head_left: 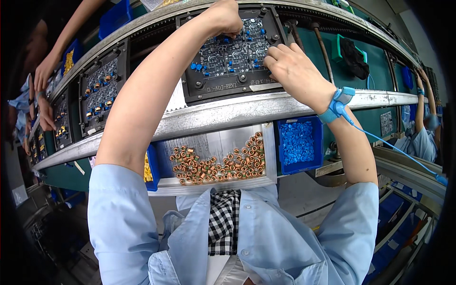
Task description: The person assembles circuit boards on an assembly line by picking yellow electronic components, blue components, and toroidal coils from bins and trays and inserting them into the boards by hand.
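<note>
A long conveyor with pale metal rails curves across the upper half of the frame. On it, at top centre, sits a black holder; below the near rail, at centre, lies a metal tray. The holder carries the circuit board, under and between both hands. A blue bin stands right of the tray. The right hand is over the board's right edge, fingers bent and close together; I cannot tell whether the tips pinch anything. The left hand reaches over the board's top part, fingers curled in, their grip hidden. A blue strap circles the right wrist. Copper coils are heaped in the tray, and small blue parts fill the bin.
</note>
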Available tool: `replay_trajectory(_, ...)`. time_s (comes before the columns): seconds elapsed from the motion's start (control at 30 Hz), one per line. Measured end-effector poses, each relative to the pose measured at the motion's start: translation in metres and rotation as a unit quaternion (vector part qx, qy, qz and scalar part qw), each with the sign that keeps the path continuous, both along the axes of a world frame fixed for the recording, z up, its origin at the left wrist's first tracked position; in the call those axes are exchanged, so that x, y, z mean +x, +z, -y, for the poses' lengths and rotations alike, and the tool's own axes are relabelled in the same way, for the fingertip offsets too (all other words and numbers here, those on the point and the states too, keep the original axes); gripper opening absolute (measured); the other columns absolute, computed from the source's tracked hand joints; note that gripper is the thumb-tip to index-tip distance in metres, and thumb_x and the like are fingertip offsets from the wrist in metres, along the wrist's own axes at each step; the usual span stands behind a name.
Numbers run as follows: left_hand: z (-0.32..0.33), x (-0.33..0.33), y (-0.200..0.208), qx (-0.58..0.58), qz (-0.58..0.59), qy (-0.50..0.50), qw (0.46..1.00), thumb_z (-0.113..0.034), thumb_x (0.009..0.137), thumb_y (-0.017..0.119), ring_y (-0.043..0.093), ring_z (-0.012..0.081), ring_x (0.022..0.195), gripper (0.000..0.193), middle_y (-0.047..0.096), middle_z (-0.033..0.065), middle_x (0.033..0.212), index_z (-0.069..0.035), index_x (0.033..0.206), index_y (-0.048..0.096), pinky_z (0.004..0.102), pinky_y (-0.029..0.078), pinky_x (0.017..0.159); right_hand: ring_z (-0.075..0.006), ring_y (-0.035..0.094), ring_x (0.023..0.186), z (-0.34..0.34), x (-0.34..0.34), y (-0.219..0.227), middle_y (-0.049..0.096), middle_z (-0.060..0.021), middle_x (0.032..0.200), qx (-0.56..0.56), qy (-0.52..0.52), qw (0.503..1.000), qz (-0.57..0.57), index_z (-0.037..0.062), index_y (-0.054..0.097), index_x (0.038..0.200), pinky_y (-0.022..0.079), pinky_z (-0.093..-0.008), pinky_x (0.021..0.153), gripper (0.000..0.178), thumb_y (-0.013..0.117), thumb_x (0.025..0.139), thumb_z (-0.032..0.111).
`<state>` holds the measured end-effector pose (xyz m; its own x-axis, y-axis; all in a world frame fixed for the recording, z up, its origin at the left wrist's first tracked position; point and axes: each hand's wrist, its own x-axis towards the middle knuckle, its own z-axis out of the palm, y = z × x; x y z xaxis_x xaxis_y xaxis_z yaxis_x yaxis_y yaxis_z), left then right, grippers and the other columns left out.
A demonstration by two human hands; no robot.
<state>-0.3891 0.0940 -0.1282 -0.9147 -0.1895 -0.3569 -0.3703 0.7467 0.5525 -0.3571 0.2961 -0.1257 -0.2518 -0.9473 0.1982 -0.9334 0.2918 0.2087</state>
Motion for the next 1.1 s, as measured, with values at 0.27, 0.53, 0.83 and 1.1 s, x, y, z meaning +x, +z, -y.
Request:
replay_trajectory(0.27,-0.004,-0.002,0.002,0.019,0.018,0.029,0.999,-0.003,0.064,0.058,0.052,0.0253,0.050,0.010,0.056,0.0138,0.057,0.007,0.064,0.061,0.0343,0.049,0.052,-0.0193,0.056,0.070,0.005,0.005,0.004,0.063,-0.0091,0.078,0.044,0.023,0.998,-0.031,0.0055,0.066,0.076,0.039,-0.0296,0.076,0.008,0.059,0.074,0.009)
replay_trajectory(0.53,-0.007,-0.006,0.010,-0.025,0.025,-0.029,0.999,-0.001,0.064,0.057,0.051,0.0248,0.049,0.007,0.054,0.0113,0.055,0.005,0.063,0.060,0.0341,0.048,0.050,-0.0219,0.055,0.066,-0.001,0.011,0.016,0.058,-0.0086,0.075,0.011,-0.025,0.997,0.074,0.0018,0.059,0.084,0.042,-0.0309,0.073,0.008,0.057,0.078,0.005)
replay_trajectory(0.83,0.009,-0.016,-0.008,0.047,0.050,-0.034,0.997,-0.003,0.062,0.060,0.051,0.0228,0.047,0.008,0.056,0.0116,0.056,0.005,0.059,0.059,0.0342,0.045,0.043,-0.0205,0.055,0.061,-0.013,-0.002,0.016,0.060,-0.0074,0.074,-0.117,-0.025,0.979,0.167,0.0002,0.058,0.085,0.044,-0.0315,0.064,0.006,0.057,0.080,0.003)
replay_trajectory(1.1,0.000,-0.001,0.004,-0.101,0.000,-0.108,0.989,-0.004,0.065,0.065,0.053,0.0191,0.051,0.008,0.058,0.0108,0.059,0.004,0.064,0.063,0.0293,0.045,0.046,-0.0198,0.052,0.049,-0.006,-0.010,0.022,0.061,-0.0089,0.065,-0.159,-0.108,0.944,0.270,-0.0030,0.062,0.077,0.044,-0.0288,0.050,0.005,0.061,0.076,0.001)
